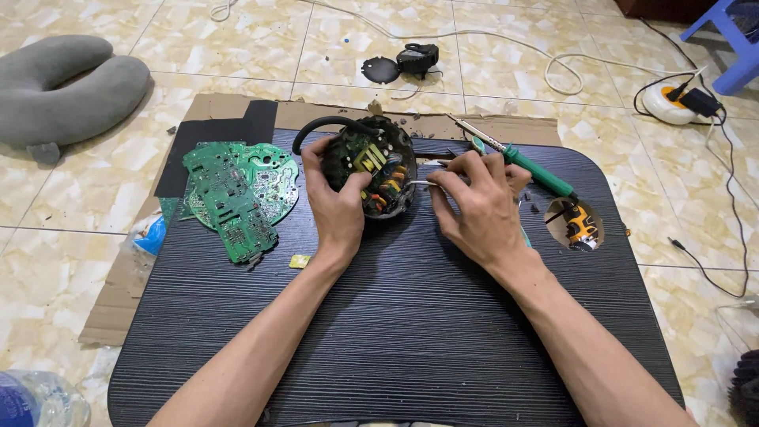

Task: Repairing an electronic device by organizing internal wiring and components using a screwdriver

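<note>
My left hand (336,202) grips the round circuit module (371,166) — right hand (474,202) pinches tweezers (419,183) at a component; next, I'd judge, a steady pull.

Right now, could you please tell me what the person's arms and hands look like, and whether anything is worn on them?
Both forearms are bare to the frame's bottom edge, with no sleeves visible. The left hand and the right hand wear no gloves, and no rings, watch or bracelet show. The arms are slim.

Home floor repair spot, tiled floor (237,47), low black table (411,316), soldering iron (522,158), loose circuit boards (237,194)
</note>
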